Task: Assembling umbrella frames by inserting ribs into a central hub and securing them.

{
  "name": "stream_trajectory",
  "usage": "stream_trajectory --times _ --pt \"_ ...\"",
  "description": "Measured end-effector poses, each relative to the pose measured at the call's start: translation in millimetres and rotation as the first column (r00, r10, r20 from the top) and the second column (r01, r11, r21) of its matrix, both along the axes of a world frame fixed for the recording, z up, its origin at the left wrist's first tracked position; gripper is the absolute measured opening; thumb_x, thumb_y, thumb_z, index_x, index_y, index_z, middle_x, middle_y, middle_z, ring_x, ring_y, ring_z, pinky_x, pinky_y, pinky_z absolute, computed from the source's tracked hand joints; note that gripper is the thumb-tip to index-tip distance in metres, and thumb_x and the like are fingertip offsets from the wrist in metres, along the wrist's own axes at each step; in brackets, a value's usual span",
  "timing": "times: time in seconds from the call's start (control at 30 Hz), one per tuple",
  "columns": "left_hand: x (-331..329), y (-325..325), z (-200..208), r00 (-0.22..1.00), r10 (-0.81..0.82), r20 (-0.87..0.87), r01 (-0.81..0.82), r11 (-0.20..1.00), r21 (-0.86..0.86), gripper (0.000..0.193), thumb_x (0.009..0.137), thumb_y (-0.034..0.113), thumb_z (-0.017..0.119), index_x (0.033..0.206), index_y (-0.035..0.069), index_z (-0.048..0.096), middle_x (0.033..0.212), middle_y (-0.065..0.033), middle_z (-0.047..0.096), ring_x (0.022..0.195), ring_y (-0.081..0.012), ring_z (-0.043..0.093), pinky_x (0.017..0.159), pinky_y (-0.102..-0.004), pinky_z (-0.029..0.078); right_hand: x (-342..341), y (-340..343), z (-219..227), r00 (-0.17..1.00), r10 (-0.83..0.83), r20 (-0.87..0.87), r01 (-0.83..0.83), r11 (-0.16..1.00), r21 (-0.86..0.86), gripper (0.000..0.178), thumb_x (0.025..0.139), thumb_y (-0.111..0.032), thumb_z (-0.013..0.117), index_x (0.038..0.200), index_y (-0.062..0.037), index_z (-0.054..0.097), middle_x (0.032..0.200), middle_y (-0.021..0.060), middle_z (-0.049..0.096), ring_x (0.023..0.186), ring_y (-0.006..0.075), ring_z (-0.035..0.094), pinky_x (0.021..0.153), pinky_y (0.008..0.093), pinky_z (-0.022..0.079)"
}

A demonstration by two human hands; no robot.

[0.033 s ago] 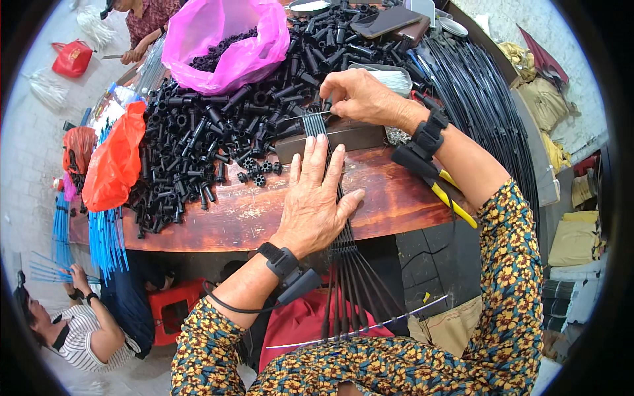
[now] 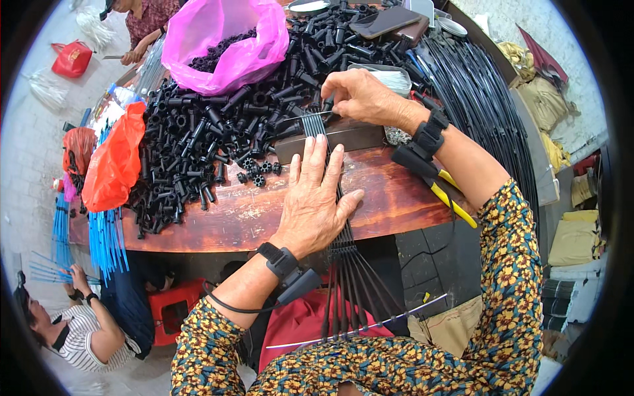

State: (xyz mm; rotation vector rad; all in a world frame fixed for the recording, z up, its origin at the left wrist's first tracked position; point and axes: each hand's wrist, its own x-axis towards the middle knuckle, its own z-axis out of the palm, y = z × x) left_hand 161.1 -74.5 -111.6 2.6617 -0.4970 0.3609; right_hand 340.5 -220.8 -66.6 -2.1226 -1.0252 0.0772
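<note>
My left hand (image 2: 309,204) lies flat, fingers spread, on a row of thin black umbrella ribs (image 2: 343,267). These run from a dark block (image 2: 360,137) over the table's front edge and fan out toward my lap, where a thin white rod (image 2: 290,344) crosses their lower ends. At the block, a thin wire (image 2: 309,117) crosses the upper rib tips. My right hand (image 2: 370,99) is closed in a pinch beside those tips, at the wire's right end. Its fingertips partly hide what they hold, seemingly the wire.
Loose black plastic tubes (image 2: 198,125) heap across the wooden table (image 2: 264,228), around a pink bag (image 2: 228,46). Yellow-handled pliers (image 2: 452,198) lie by my right forearm. Long black ribs (image 2: 482,99) are stacked at right. An orange bag (image 2: 115,158) hangs at left; two other people work nearby.
</note>
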Motion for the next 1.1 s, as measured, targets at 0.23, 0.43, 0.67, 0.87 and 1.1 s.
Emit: stream_trajectory --times 0.23,0.43,0.67,0.87,1.1 --pt "0 -1 2 1.000 -0.015 -0.014 0.015 1.000 0.017 0.074 0.089 0.040 0.060 0.146 0.002 0.032 0.154 -0.0239 0.022 0.145 -0.0378 0.019 0.116 -0.0504 0.016 0 2 -8 0.993 0.045 0.108 -0.044 0.999 -0.014 0.030 0.072 0.003 0.062 0.102 0.0017 0.062 0.071 0.0113 0.068 0.068 0.0203 0.067 0.064 0.0319 0.053" --pt "-2 1 1 0.997 -0.071 -0.037 0.072 0.997 0.027 0.077 0.089 0.044 0.060 0.146 0.001 0.032 0.154 -0.0230 0.023 0.145 -0.0369 0.019 0.117 -0.0504 0.015 11 -23 19 0.963 -0.148 0.224 0.159 0.987 -0.031 0.016 0.071 -0.013 0.067 0.083 -0.0041 0.072 0.080 0.0167 0.069 0.074 0.0317 0.068 0.073 0.0379 0.054" --pt "-3 -2 2 0.998 -0.066 -0.009 0.067 0.996 0.062 0.079 0.089 0.045 0.059 0.146 -0.001 0.031 0.153 -0.0234 0.024 0.145 -0.0369 0.018 0.117 -0.0500 0.014 41 -61 8 0.847 -0.311 0.432 0.450 0.851 -0.271 0.014 0.070 -0.008 0.061 0.078 -0.0056 0.073 0.081 0.0194 0.069 0.079 0.0362 0.067 0.072 0.0449 0.054" --pt "-4 0 3 0.998 -0.056 -0.027 0.058 0.995 0.080 0.079 0.090 0.046 0.058 0.146 -0.002 0.030 0.154 -0.0248 0.022 0.145 -0.0374 0.019 0.116 -0.0502 0.016 0 -23 15 0.946 0.055 0.320 0.032 0.965 -0.259 0.030 0.078 -0.008 0.061 0.104 -0.0161 0.073 0.090 0.0166 0.065 0.090 0.0337 0.065 0.079 0.0436 0.052" --pt "-3 -4 4 0.998 -0.061 -0.019 0.063 0.994 0.085 0.080 0.089 0.045 0.059 0.146 -0.002 0.029 0.153 -0.0251 0.022 0.144 -0.0381 0.020 0.116 -0.0506 0.017 -18 -15 9 0.932 0.130 0.338 0.028 0.905 -0.425 0.050 0.078 -0.003 0.057 0.122 -0.0230 0.066 0.102 0.0157 0.057 0.097 0.0353 0.061 0.080 0.0470 0.051"
